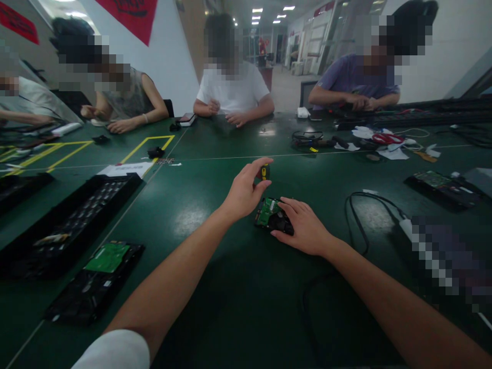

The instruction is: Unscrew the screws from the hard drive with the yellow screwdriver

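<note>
People (234, 87) across the surface (215, 297), four; black units with green boards (105, 257), three; yellow-and-black tool (265, 172), one.

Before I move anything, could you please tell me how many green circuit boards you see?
3: the middle board by the right hand, the lower-left board, and the far-right board; others may be hidden.

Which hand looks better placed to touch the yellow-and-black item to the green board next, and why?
Probably the left hand: it holds the item close to the board, while the right hand rests on the black unit.
</note>
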A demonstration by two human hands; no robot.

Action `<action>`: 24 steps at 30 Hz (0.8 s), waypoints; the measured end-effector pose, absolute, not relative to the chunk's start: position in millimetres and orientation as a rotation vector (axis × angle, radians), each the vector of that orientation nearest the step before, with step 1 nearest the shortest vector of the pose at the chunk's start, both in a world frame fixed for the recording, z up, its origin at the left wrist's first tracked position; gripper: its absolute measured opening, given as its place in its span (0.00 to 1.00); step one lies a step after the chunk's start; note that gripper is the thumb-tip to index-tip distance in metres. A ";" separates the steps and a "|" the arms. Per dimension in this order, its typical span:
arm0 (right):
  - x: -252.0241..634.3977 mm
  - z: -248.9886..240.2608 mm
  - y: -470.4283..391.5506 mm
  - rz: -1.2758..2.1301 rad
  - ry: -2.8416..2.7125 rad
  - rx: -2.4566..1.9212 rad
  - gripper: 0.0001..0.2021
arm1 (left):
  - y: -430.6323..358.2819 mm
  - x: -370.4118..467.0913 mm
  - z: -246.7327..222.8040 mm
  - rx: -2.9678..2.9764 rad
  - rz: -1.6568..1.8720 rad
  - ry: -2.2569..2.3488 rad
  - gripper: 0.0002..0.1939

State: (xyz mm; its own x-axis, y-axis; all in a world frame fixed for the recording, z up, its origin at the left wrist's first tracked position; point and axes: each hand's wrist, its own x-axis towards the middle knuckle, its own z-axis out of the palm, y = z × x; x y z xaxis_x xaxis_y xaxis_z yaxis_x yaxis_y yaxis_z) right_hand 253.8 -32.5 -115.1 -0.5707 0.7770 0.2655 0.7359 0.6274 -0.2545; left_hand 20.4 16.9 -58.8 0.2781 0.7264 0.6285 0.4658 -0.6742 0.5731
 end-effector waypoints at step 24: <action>255.1 -117.4 -31.5 0.159 -2.499 -1.193 0.41 | 16.3 17.0 -50.8 2.210 1.428 1.134 0.17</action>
State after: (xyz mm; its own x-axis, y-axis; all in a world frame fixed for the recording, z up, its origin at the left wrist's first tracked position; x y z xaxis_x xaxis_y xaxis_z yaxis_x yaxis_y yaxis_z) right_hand 255.1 -31.5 -117.4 -0.5752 0.7700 0.2763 0.7286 0.6357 -0.2549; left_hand 17.0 16.3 -50.8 0.2052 0.7349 0.6464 0.4634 -0.6546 0.5973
